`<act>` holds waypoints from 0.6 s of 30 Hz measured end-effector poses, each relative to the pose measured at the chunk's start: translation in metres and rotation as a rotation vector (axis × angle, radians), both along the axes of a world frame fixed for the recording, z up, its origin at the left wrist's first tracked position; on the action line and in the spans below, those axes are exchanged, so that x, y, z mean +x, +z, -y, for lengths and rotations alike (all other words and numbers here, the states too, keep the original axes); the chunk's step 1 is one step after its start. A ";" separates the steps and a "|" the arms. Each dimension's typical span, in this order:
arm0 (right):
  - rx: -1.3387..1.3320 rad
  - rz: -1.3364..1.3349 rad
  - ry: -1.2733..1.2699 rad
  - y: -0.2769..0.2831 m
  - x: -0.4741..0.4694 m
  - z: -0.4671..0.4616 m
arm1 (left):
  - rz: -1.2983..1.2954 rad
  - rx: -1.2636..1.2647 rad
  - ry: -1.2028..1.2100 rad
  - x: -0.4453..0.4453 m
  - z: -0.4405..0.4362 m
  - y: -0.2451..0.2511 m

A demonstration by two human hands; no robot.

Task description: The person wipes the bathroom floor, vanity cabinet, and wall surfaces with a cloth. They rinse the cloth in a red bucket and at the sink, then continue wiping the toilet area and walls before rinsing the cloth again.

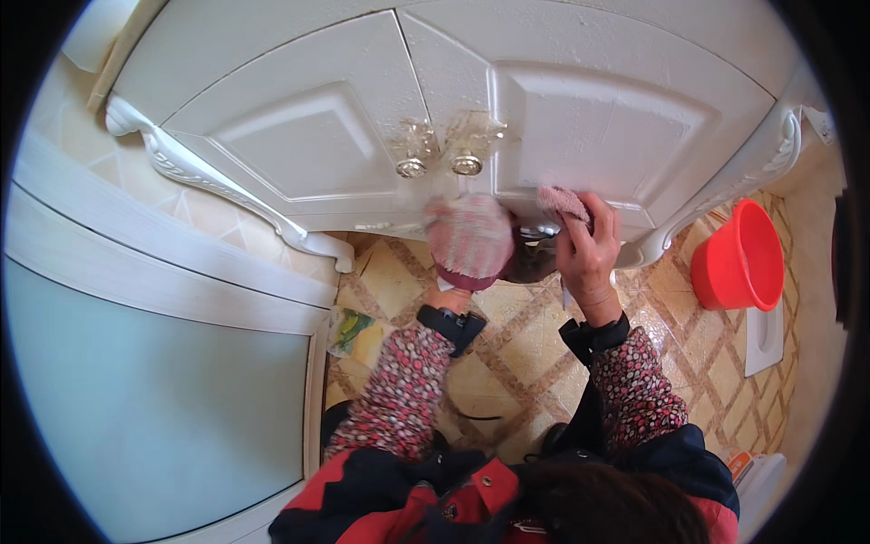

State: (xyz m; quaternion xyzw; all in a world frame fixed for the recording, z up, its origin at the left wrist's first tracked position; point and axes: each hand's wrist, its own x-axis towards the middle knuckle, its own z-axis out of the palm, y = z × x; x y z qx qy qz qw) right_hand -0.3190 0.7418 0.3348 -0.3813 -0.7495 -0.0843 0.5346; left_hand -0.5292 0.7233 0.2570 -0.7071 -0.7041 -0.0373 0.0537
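A pink-and-grey striped cloth mitt (470,238) covers my left hand (469,248), blurred, in front of the lower edge of the white cabinet doors. My right hand (590,255) grips a folded pink cloth (564,206) against the bottom of the right door (598,136). Above the mitt are two round metal knobs, the left one (411,168) on the left door (292,143) and the right one (466,164) on the right door. The doors look wet, with drops and streaks. The fingers inside the mitt are hidden.
A red plastic bucket (737,258) stands on the tiled floor at right, beside a white floor fixture (764,340). Carved cabinet legs, the left one (326,248) nearer the centre, reach the floor. A frosted-glass panel (163,394) borders the left. A printed packet (353,333) lies near it.
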 end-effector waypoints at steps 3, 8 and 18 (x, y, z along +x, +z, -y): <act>0.025 -0.010 0.048 -0.004 0.000 -0.008 | 0.232 0.299 0.348 -0.007 0.022 0.056; 0.004 0.059 0.097 -0.003 0.000 -0.003 | -0.178 1.071 0.408 -0.078 0.009 0.091; -0.160 0.043 0.103 -0.014 -0.015 0.009 | 0.332 0.784 0.135 -0.053 -0.004 0.027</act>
